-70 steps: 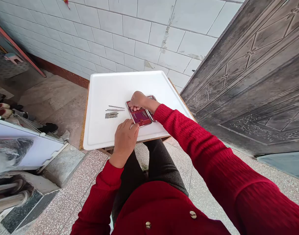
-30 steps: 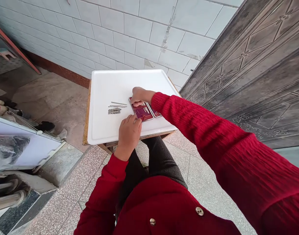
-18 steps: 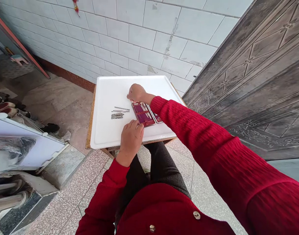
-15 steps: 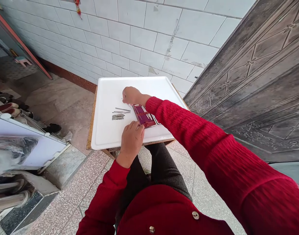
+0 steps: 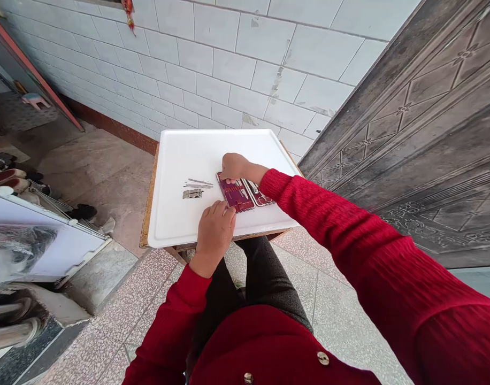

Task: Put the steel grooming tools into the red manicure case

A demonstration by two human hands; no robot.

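Head: maroon case [image 5: 235, 197], long axis pointing away, leftward; right hand [image 5: 234, 167] above, left hand [image 5: 215, 230] beside; grips unclear.

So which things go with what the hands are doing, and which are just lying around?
Seem part of the job:
open purple case
scissors in the case
metal nail clipper
thin metal tools
white tray under them

Just around:
pink stool
shoes
hanging red ornament

Right hand [image 5: 234, 166] curled, left hand [image 5: 215, 230] palm-down
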